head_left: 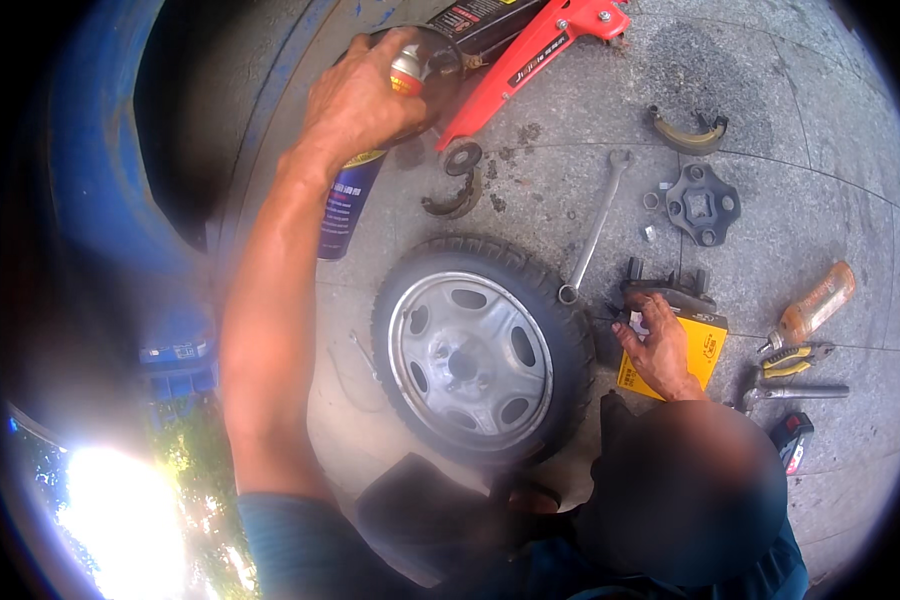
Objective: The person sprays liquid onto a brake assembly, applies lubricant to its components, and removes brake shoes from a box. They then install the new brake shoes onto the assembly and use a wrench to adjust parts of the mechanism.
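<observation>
At the upper left my left hand (pixel 360 100) is wrapped around the upper part of a tall blue spray can (pixel 345 215). Its red and white top shows beyond my fingers, while my hand and wrist cover its middle. My right hand (pixel 660 352) rests over a yellow box (pixel 705 345), with fingers curled beside a dark metal part (pixel 675 292). Something small and pale lies between thumb and fingers, too small to make out. Between my arms, a small wheel (pixel 485 350) with a silver rim and black tyre lies flat.
A red metal stand (pixel 530 70) lies beyond the wheel. Around it are a combination wrench (pixel 598 225), curved brake shoes (pixel 692 135), and a lobed grey hub plate (pixel 703 205). On the right lie an orange-brown bottle (pixel 815 300), pliers (pixel 795 358) and a socket handle (pixel 800 391).
</observation>
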{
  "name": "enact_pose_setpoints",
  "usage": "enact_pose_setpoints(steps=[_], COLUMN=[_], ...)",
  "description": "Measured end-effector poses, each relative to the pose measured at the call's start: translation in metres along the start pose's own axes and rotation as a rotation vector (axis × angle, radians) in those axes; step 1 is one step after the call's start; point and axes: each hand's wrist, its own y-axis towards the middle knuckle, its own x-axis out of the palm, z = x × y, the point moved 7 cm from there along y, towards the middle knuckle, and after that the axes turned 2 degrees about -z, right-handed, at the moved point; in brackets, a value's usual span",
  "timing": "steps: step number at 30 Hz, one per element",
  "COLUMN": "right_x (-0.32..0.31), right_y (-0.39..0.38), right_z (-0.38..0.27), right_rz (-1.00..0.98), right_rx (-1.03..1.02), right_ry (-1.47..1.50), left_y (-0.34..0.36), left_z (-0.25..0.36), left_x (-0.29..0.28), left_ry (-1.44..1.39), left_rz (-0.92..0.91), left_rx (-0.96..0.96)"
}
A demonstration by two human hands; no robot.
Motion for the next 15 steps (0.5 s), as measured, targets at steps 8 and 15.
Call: enact_pose_setpoints(steps=[8,15], right_x=[0.0007,0.0014], right_y=[-0.0005,-0.0017], right_z=[0.0001,0.0011], right_rz=[-0.004,0.004], right_rx=[0.004,0.011], right_ry=[0.004,0.01], left_y=[0.0003,-0.0016], left_z=[-0.0017,-0.0016], left_x=[0.0002,-0.0009], left_ry=[0.005,0.003], left_rz=[0.019,0.033], left_rx=[-0.005,-0.001])
